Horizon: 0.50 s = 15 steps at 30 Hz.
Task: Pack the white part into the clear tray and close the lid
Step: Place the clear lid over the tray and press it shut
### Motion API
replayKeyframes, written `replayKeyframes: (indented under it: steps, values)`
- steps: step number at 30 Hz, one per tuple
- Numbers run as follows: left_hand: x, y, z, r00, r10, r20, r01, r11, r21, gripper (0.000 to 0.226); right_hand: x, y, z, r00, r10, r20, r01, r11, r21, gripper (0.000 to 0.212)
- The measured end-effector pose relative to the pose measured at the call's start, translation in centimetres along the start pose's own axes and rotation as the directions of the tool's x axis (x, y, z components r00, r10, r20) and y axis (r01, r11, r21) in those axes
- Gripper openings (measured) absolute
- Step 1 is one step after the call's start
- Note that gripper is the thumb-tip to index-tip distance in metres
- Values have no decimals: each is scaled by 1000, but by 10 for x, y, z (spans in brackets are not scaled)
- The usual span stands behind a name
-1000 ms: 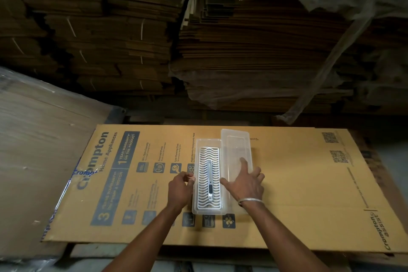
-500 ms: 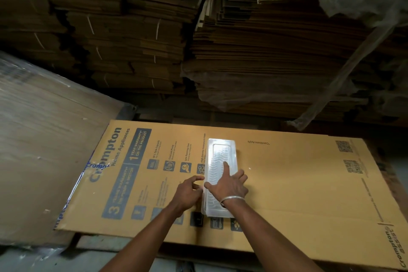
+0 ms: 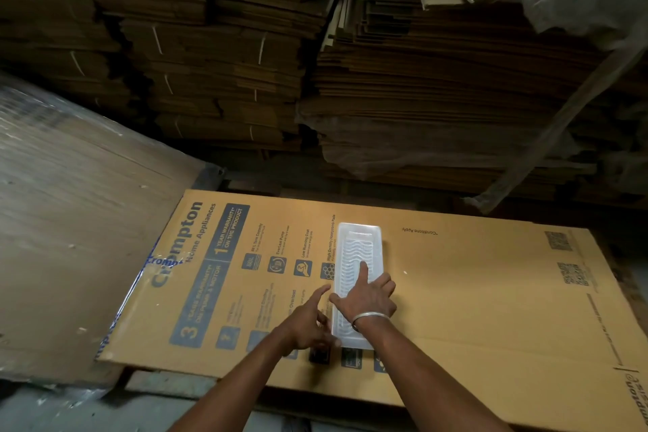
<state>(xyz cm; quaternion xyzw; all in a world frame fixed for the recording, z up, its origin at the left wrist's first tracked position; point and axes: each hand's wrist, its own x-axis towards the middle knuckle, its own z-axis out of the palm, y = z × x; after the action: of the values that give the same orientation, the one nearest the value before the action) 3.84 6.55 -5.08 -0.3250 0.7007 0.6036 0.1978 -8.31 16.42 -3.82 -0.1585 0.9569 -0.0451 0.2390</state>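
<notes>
**Lid down on the clear tray, both hands at its near end**

The long rectangular clear plastic tray (image 3: pixel 357 256) lay flat on a large flattened brown cardboard carton printed with blue Crompton lettering (image 3: pixel 473 291), its length running away from the person. Its lid was folded down over it, and the white wavy-ribbed plastic part (image 3: pixel 354 252) showed dimly through the clear top, inside the tray.

The right hand (image 3: pixel 366 298) rested palm-down on top of the lid near the tray's near half, fingers spread, the index finger stretched forward along the lid's middle; it gripped nothing and was flat against the plastic. A thin silver metal bangle (image 3: pixel 368 317) circled that wrist. The left hand (image 3: pixel 308 319) sat just beside the tray's left edge, index finger pointing forward and the other fingers curled; whether its fingers touched the tray's near left corner could not be told, as the hand was blurred. The two hands were close together without touching.

Behind the carton rose tall strapped stacks of flattened brown cardboard (image 3: pixel 210 63), and a plastic-wrapped slanted cardboard sheet (image 3: pixel 70 203) lay at the left
</notes>
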Motion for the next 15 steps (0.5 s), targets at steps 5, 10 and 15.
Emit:
replayKeyframes:
  steps: [5,10,15]
  values:
    - [-1,1,1,1000,-7,-7,7,999,47,122,1,4,2,1000,-25,-9,25,1000,-16,111]
    - [1,1,4,1000,16,17,-17,992,123,127,3,14,6,994,-95,-62,91,994,-58,92]
    - [4,8,1,999,33,12,-35,965,262,134,13,23,1,987,-153,-56,146,983,-115,63]
